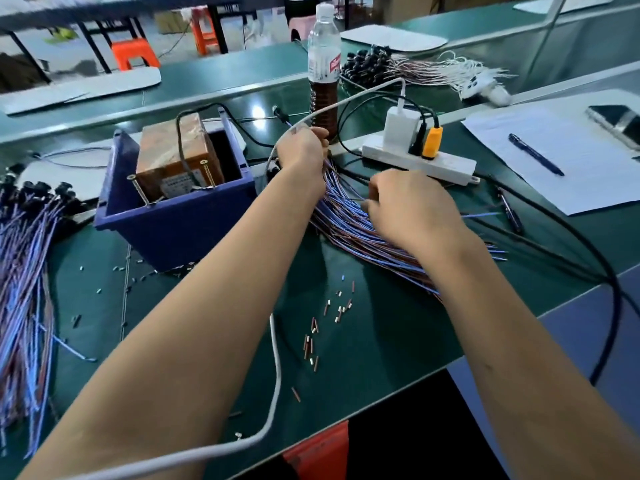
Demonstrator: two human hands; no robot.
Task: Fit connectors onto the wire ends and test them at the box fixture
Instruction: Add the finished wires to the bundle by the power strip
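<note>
Left hand [300, 147] grips the far end of a fanned bundle of thin blue and brown wires [349, 230] on the green matte bench [381, 341]. Right hand [408, 206] curls over the bundle's middle, pinching a wire. Blue plastic bin [173, 223] holding the brown taped box fixture [173, 154] sits just left; label unreadable. White power strip [420, 161] behind. Cut insulation bits [325, 327] litter the near edge.
</note>
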